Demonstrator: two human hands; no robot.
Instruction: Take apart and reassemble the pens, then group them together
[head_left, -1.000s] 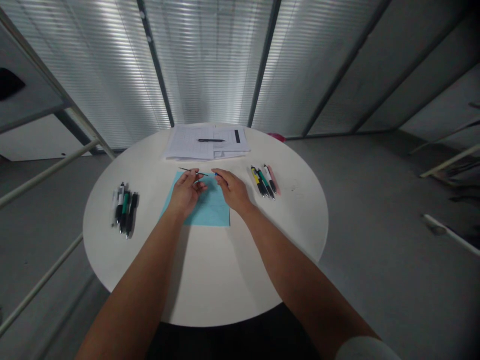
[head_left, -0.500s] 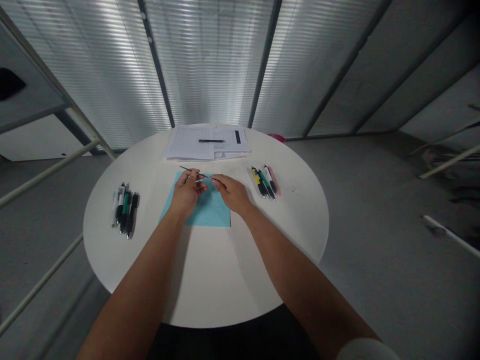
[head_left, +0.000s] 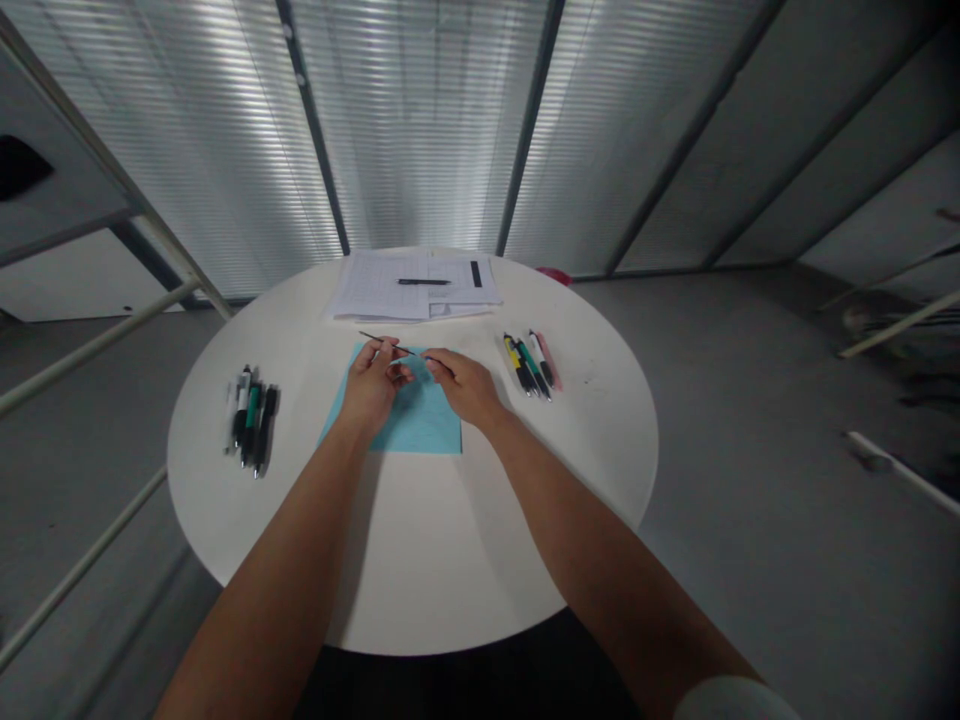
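Note:
My left hand (head_left: 371,385) pinches a thin dark rod, which looks like a pen refill (head_left: 373,337), between thumb and fingers. It slants down to the right, its near end close to my right fingertips. Closed too, my right hand (head_left: 466,388) grips a small dark piece (head_left: 441,365), mostly hidden by the fingers; its kind is too small to tell. Both hands are over a light blue sheet (head_left: 420,430) on the white round table (head_left: 442,560).
Several pens (head_left: 251,420) lie in a group at the left. Another group of pens (head_left: 529,365) lies at the right. At the back, a black pen (head_left: 424,282) rests on a stack of white papers (head_left: 375,290). Pale metal rails (head_left: 97,345) stand left of the table.
Hardly anything differs. Both hands stay in place over the blue sheet, with at most a slight shift of the fingers.

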